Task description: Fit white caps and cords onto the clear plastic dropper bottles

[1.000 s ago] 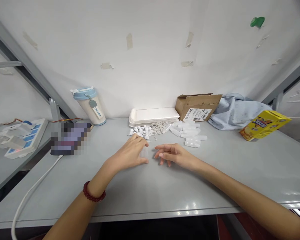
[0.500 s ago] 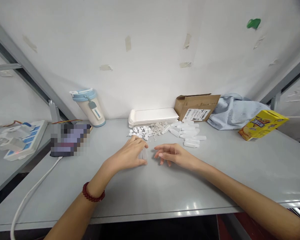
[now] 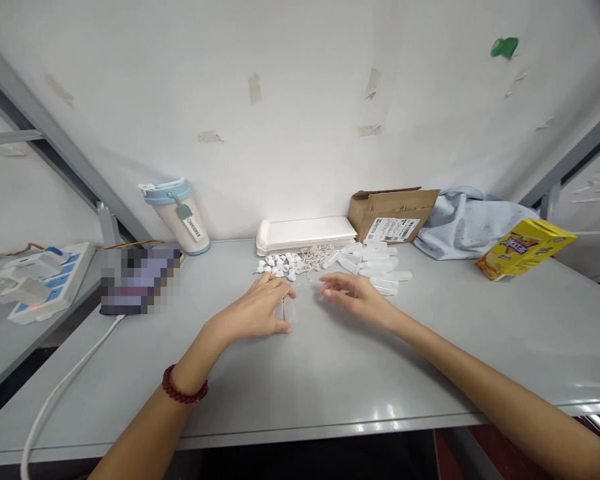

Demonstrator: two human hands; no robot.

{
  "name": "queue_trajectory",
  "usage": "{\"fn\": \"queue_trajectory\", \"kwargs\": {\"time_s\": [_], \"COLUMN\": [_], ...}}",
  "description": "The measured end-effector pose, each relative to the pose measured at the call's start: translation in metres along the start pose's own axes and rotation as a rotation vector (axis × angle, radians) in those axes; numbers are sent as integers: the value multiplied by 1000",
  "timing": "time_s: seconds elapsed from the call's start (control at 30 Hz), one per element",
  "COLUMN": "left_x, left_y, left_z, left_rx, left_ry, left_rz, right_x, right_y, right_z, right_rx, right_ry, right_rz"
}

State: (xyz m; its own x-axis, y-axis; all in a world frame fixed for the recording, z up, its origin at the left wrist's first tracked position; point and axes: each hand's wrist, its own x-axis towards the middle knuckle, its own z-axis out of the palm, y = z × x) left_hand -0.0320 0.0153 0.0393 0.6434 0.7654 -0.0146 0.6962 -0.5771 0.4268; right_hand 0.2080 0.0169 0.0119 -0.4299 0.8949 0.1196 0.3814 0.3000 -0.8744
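My left hand (image 3: pixel 260 308) is closed round a couple of translucent plastic tubes (image 3: pixel 289 311) lying on the table, its thumb at their near end and fingers at the far end. Part of the tubes is hidden under the palm. To the right, my right hand (image 3: pixel 353 297) hovers over the table with its fingers loosely curved and apart, nothing visible in it. Small white caps (image 3: pixel 280 265) lie in a heap just beyond my left hand. Beside them are thin off-white stick-like pieces (image 3: pixel 317 257). A pile of similar translucent tubes (image 3: pixel 380 260) lies beyond my right hand.
Behind the parts lie a stack of white trays (image 3: pixel 307 231) and a cardboard box (image 3: pixel 395 217). A cloth (image 3: pixel 473 223) and yellow drink carton (image 3: pixel 523 250) stand right. On the left are a tumbler (image 3: pixel 183 220), a phone (image 3: pixel 140 280) with white cable (image 3: pixel 75 373), and a power strip (image 3: pixel 63 283).
My right hand has moved a little away from me and to the right, towards the tube pile. My left hand stays at the tubes, almost unmoved.
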Motion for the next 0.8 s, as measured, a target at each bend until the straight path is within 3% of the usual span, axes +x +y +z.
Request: {"fn": "queue_trajectory", "kwargs": {"time_s": [0.07,0.17,0.4,0.63,0.8], "left_x": [0,0,7,31,50], "left_y": [0,2,7,-8,-1], "left_z": [-1,-2,2,9,11], "left_rx": [3,8,-20,73,231], "left_ry": [-10,0,157,335,264], "left_rz": [-13,15,10,27,120], "right_x": [3,8,18,24,25], "right_y": [7,18,29,36,40], "right_z": [-6,-13,-19,-18,-16], "right_rx": [-335,-679,-1159,-1294,-1313], "right_ry": [144,220,149,72,86], "right_rz": [-179,-364,-339,-323,-322]}}
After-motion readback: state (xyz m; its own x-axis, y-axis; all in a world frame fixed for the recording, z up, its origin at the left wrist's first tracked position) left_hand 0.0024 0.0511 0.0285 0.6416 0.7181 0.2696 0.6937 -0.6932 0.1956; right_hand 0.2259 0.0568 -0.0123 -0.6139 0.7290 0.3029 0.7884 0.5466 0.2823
